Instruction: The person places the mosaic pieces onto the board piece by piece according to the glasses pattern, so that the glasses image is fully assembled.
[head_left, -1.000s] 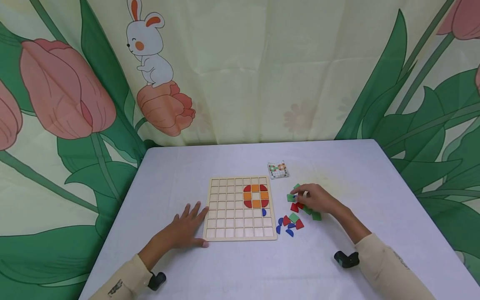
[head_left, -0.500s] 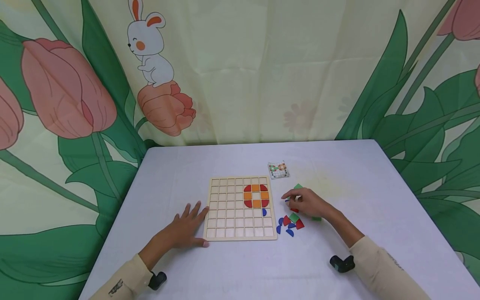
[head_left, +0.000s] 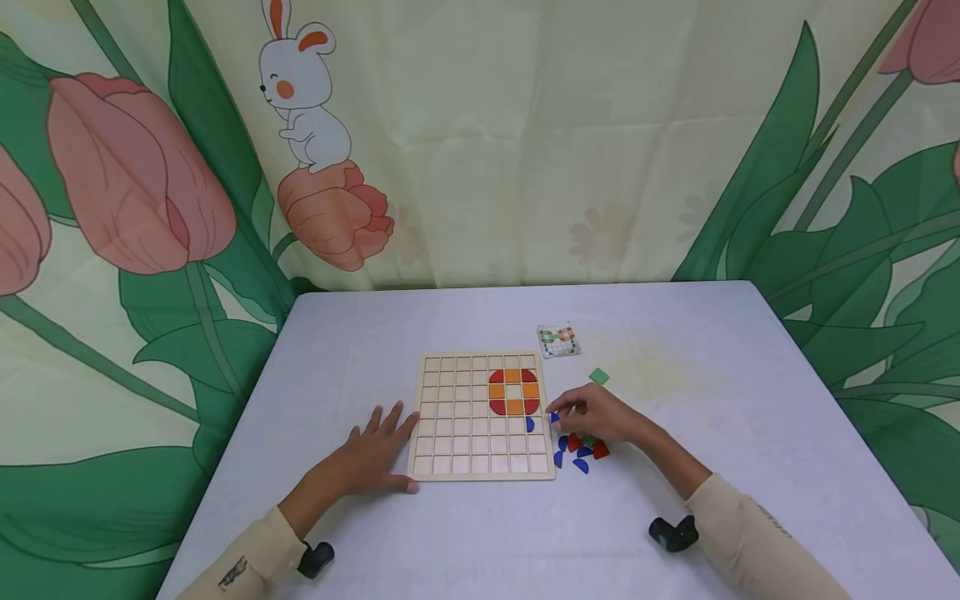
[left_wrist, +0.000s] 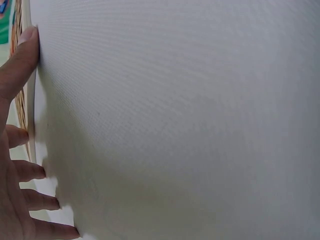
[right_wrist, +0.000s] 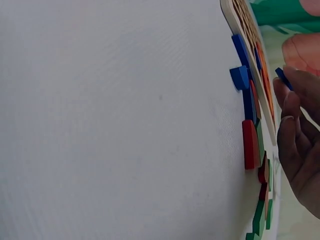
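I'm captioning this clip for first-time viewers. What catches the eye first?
The pale wooden grid board at the table's centre, with a red-and-orange ring of tiles in its upper right. The right hand pinches a small blue piece at the board's right edge, while the left hand rests flat against its left edge.

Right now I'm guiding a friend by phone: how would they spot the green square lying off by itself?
Start at the wooden grid board in the middle of the table. Just past its far right corner, below the small pattern card, lies a lone green square. It sits apart, while the other loose pieces cluster by the right hand.
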